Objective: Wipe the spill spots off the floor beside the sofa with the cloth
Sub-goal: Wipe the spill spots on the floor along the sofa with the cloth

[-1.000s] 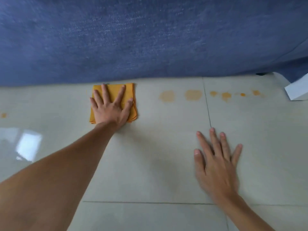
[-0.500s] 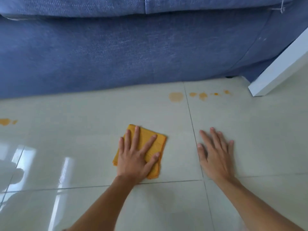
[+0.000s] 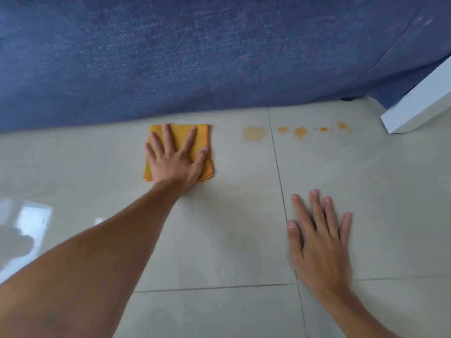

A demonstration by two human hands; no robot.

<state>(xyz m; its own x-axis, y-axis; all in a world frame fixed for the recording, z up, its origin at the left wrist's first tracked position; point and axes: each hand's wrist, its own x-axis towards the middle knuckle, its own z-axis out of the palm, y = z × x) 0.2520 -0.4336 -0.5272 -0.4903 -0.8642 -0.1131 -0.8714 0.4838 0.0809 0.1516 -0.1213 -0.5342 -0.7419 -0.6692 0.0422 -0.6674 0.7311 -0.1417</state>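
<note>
Beside sofa (image 3: pixel 195 57), folded orange cloth (image 3: pixel 180 135) flat under left hand (image 3: pixel 174 162), layered edges

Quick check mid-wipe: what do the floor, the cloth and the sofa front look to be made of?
Floor: glazed, glossy pale tile, judging by grout lines and window glare. Cloth: soft orange folded fabric, possibly microfibre; layered edges show. Sofa: blue woven upholstery, denim-like, matte, with a visible twill weave.

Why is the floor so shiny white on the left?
Head view: that is glare, light bouncing off the glossy floor tiles; the right hand looks slightly smeared, while the left hand on the cloth is sharper.
</note>
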